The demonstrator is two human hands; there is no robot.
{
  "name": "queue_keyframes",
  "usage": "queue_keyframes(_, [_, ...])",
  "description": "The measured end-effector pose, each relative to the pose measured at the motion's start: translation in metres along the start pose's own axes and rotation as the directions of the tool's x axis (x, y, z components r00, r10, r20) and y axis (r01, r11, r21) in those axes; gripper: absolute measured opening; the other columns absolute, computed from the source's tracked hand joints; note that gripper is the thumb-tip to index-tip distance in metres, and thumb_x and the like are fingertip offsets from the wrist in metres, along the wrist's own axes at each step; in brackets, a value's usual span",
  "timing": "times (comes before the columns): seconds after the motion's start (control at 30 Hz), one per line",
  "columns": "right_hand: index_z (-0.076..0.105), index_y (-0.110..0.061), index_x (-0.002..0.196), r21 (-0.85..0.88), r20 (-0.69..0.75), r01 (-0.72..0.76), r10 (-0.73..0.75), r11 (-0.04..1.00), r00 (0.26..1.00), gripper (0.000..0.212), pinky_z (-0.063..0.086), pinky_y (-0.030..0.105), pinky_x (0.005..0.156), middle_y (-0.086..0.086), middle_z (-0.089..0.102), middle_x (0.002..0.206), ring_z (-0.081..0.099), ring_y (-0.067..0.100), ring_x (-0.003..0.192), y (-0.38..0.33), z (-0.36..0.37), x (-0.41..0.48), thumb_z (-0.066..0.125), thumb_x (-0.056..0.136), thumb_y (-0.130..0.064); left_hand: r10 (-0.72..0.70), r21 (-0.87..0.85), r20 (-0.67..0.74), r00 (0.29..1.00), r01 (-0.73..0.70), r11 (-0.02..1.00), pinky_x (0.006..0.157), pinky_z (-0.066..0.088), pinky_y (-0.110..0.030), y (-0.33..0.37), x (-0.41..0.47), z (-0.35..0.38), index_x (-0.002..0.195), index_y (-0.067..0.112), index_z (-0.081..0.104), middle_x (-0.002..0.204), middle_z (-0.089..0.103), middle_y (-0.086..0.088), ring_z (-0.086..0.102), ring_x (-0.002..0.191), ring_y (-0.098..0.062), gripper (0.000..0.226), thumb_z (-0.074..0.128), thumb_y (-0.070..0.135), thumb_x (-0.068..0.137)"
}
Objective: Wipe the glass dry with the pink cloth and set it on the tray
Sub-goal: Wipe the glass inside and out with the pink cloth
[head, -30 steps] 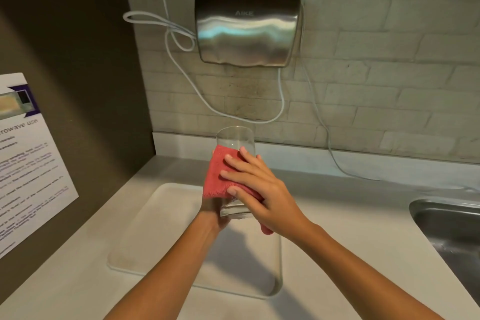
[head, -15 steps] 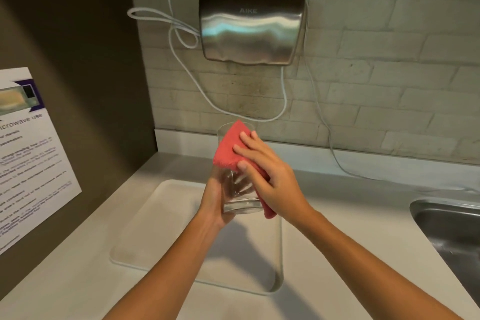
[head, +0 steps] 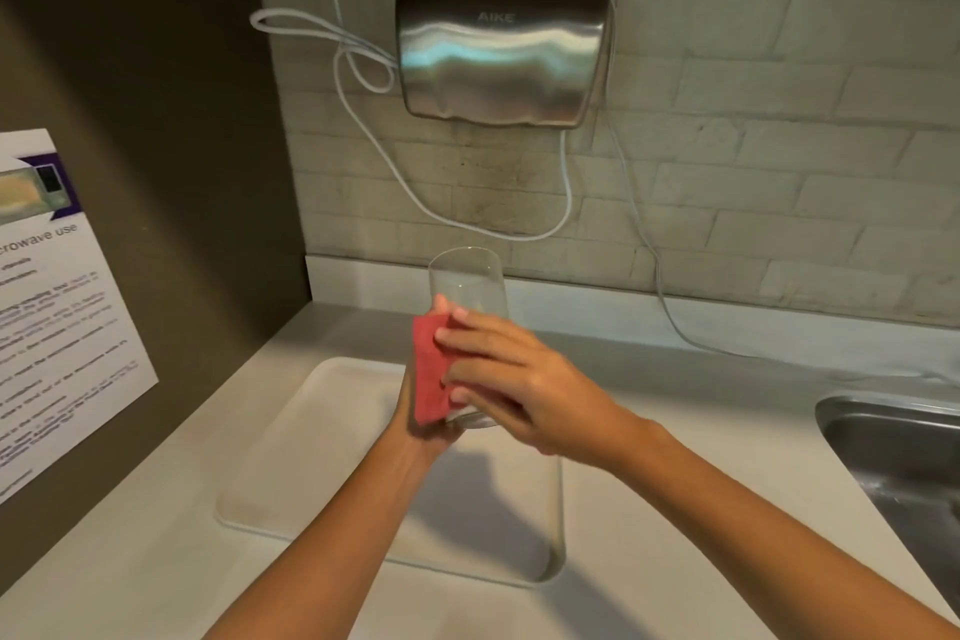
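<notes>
1. Here, a person holds a clear glass (head: 466,296) upright in the air above a white tray (head: 311,442) on a pale counter (head: 675,509).
2. The left hand (head: 415,424) grips the glass near its base, fingers curled around it (mostly hidden behind the cloth).
3. The right hand (head: 511,387) presses a pink cloth (head: 430,374) flat against the glass's lower side, fingers stretched out and close together, thumb out of sight.
4. The glass's upper half stands bare above the cloth.
5. Behind, a steel hand dryer (head: 501,52) hangs on the tiled wall; a sink (head: 904,457) edges in at right.
</notes>
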State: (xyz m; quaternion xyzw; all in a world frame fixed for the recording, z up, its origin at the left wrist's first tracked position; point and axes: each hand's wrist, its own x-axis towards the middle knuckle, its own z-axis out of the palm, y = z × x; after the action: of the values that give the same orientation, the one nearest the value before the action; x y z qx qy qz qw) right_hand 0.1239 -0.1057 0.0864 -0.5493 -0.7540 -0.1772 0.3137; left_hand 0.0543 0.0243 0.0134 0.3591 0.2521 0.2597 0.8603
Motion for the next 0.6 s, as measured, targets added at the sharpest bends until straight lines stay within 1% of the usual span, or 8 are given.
queue_keyframes(0.07, [0.066,-0.004,0.103,0.020,0.031,0.013,-0.013,1.000,0.999,0.034,0.031,0.034,0.111,0.014,0.057,0.127,0.038,0.023,0.131,0.003,-0.002,-0.003,0.044,0.093,-0.029,-0.029,0.005,-0.017,0.999,0.029,1.000,0.062,0.057,-0.030,0.001,-0.001,0.000,0.115,0.015,0.065,0.096,0.067,-0.004,0.067,0.079,-0.014,0.050,0.064,0.051,0.080])
queue_keyframes(0.13, [0.066,-0.006,0.105,0.027,-0.029,-0.090,0.090,0.996,0.995,0.036,0.026,0.026,0.112,0.013,0.055,0.130,0.034,0.020,0.132,0.011,-0.005,0.004,0.044,0.092,-0.032,0.027,-0.058,0.091,0.995,-0.022,0.998,0.054,0.056,-0.026,0.009,-0.012,0.017,0.089,0.013,0.073,0.073,0.069,-0.005,0.066,0.061,-0.015,0.041,0.045,0.042,0.094])
queue_keyframes(0.2, [0.066,-0.009,0.107,0.054,-0.116,-0.224,0.229,0.973,0.966,0.033,0.022,0.018,0.112,0.011,0.054,0.132,0.031,0.015,0.133,0.018,-0.010,0.014,0.050,0.090,-0.033,0.058,-0.018,0.172,0.983,-0.055,0.998,0.056,0.054,-0.025,0.017,-0.029,0.042,0.071,0.016,0.077,0.068,0.070,-0.004,0.067,0.057,-0.014,0.051,0.040,0.041,0.097])
queue_keyframes(0.27, [0.066,-0.011,0.108,0.074,-0.159,-0.295,0.304,0.952,0.939,0.030,0.021,0.015,0.111,0.009,0.053,0.133,0.030,0.013,0.133,0.018,-0.011,0.020,0.053,0.089,-0.030,0.104,-0.008,0.174,0.979,-0.104,0.995,0.073,0.051,-0.033,0.018,-0.028,0.046,0.080,0.017,0.076,0.077,0.071,-0.005,0.067,0.067,-0.016,0.045,0.045,0.047,0.092])
queue_keyframes(0.33, [0.065,-0.011,0.109,0.047,-0.128,-0.252,0.256,0.967,0.958,0.034,0.024,0.023,0.113,0.009,0.054,0.132,0.032,0.014,0.133,0.011,-0.008,0.015,0.049,0.090,-0.034,0.048,0.026,0.157,0.986,-0.052,0.998,0.078,0.052,-0.038,0.016,-0.025,0.037,0.092,0.015,0.070,0.077,0.073,-0.006,0.069,0.071,-0.017,0.039,0.043,0.043,0.094])
queue_keyframes(0.43, [0.063,-0.012,0.113,-0.028,0.047,-0.029,0.030,0.999,0.998,0.038,0.023,0.035,0.114,0.006,0.056,0.131,0.036,0.016,0.133,0.001,-0.004,-0.003,0.042,0.093,-0.037,-0.042,0.028,0.012,0.999,0.042,0.999,0.039,0.050,-0.018,0.009,-0.016,0.012,0.085,0.013,0.055,0.041,0.064,0.006,0.061,0.036,-0.005,0.033,0.029,0.022,0.103])
queue_keyframes(0.47, [0.062,-0.014,0.116,-0.041,0.100,-0.006,0.010,0.999,0.995,0.039,0.022,0.035,0.114,0.004,0.055,0.133,0.035,0.015,0.134,0.004,-0.006,-0.005,0.042,0.093,-0.038,-0.061,0.006,0.027,0.998,0.061,0.998,0.036,0.048,-0.018,0.009,-0.018,0.009,0.085,0.012,0.055,0.040,0.063,0.005,0.060,0.034,-0.006,0.033,0.029,0.021,0.103])
queue_keyframes(0.6, [0.058,-0.015,0.121,0.020,0.035,-0.209,0.208,0.978,0.977,0.046,0.023,0.032,0.114,0.002,0.050,0.137,0.028,0.011,0.136,0.017,-0.012,0.012,0.038,0.091,-0.043,0.050,-0.015,0.120,0.991,-0.049,0.999,0.058,0.056,-0.031,0.014,-0.029,0.039,0.080,0.011,0.070,0.070,0.071,-0.008,0.067,0.058,-0.020,0.038,0.043,0.034,0.095])
